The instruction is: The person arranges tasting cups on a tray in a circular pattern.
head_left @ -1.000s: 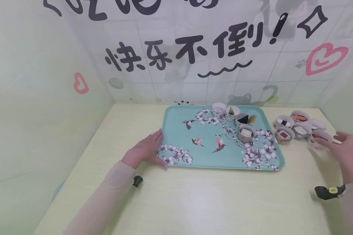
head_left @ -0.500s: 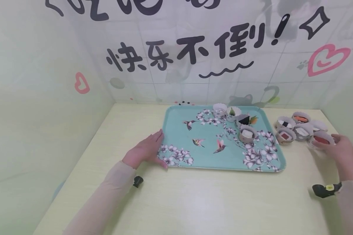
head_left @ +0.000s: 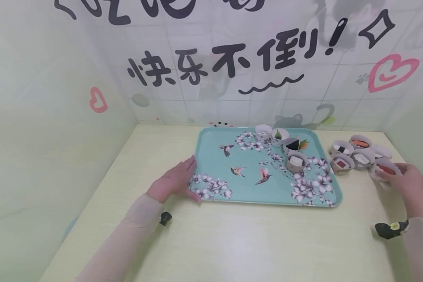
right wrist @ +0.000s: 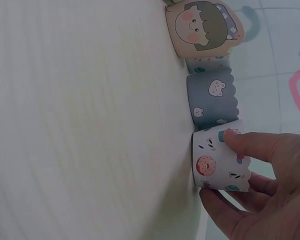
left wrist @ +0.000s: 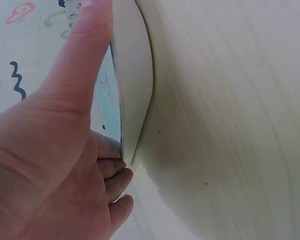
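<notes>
My right hand (head_left: 410,182) pinches a paper muffin cup (head_left: 378,172) with a red-topped sushi piece in it. The right wrist view shows thumb and fingers on opposite sides of this white doughnut-print cup (right wrist: 217,157), which stands at the table surface. With extended fingers, my left hand (head_left: 174,178) rests against the front left corner of a turquoise tray (head_left: 250,192) printed with birds and flowers. In the left wrist view its thumb (left wrist: 82,55) lies along the tray rim (left wrist: 132,75). Several paper cups with sushi pieces, such as a white-topped one (head_left: 297,161), stand on the tray's right half.
Right of the tray, more filled paper cups (head_left: 342,163) cluster tightly beside the gripped one, including an orange-topped one (head_left: 360,141). The pale table (head_left: 250,243) meets a printed wall (head_left: 204,109) behind the tray.
My right hand has moved slightly left and closed its thumb and fingers on the red-topped cup. My left hand and the tray have kept their places.
</notes>
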`<state>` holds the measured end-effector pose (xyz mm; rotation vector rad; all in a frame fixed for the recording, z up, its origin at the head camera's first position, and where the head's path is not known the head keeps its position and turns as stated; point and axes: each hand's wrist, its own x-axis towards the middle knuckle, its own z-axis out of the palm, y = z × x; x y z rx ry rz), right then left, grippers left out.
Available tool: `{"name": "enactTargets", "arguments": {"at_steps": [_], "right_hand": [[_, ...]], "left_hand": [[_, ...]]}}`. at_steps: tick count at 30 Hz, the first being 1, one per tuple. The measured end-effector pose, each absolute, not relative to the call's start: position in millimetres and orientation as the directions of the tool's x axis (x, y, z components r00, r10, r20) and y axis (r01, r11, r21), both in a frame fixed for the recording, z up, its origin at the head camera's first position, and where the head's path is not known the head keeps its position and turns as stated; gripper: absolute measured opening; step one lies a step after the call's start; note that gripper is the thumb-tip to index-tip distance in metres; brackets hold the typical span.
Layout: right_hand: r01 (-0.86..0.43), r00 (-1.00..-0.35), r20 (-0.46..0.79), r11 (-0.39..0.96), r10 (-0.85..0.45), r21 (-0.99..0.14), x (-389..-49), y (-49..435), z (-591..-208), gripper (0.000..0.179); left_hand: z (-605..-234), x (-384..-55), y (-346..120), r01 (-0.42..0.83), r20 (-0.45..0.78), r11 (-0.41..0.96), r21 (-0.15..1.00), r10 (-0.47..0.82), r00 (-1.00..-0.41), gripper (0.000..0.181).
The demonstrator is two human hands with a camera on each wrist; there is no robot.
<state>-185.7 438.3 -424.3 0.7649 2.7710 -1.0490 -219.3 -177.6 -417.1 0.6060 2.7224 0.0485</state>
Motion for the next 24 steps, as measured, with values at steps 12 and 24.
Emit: {"name": "enactTargets", "arguments": {"at_steps": [12,24], "right_hand": [[0.462,-0.881,-0.216,0.662,0.422,-0.590,-177.8,436.5,-425.4,0.084],[0.429,-0.893,-0.165,0.675,0.420,-0.600,-164.8,429.6,-418.1,0.082]], "left_hand": [[-418.2,-218.9,-178.8,0.405,-0.321,0.907,0.115,0.420,-0.849,0.142],[-417.3,-219.7,-178.6,0.392,-0.336,0.912,0.121,0.410,-0.848,0.144]]}}
